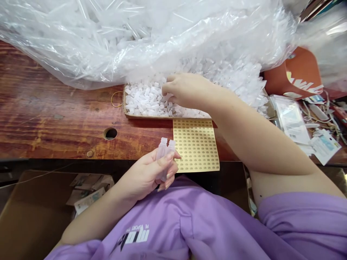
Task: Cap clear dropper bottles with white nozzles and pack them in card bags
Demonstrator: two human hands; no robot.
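Note:
Near the table's front edge my left hand (159, 169) is closed around two small translucent plastic bottles (163, 153). They stand side by side, with their open threaded necks up. My right hand (187, 90) reaches into a shallow cardboard box (146, 117), its fingers curled down among small white plastic pieces (148, 95). Its fingertips are partly hidden, so what they pinch cannot be made out. Between the hands a yellow sheet of small printed oval stickers (196, 146) lies partly under the box and hangs over the table edge.
A large clear bag of plastic parts (108, 47) covers the back of the wooden table (67, 119). There is a round hole (110, 133) in the tabletop. An orange holder (295, 74) and packaged cards (291, 119) are at right. A cardboard carton (35, 202) stands below left.

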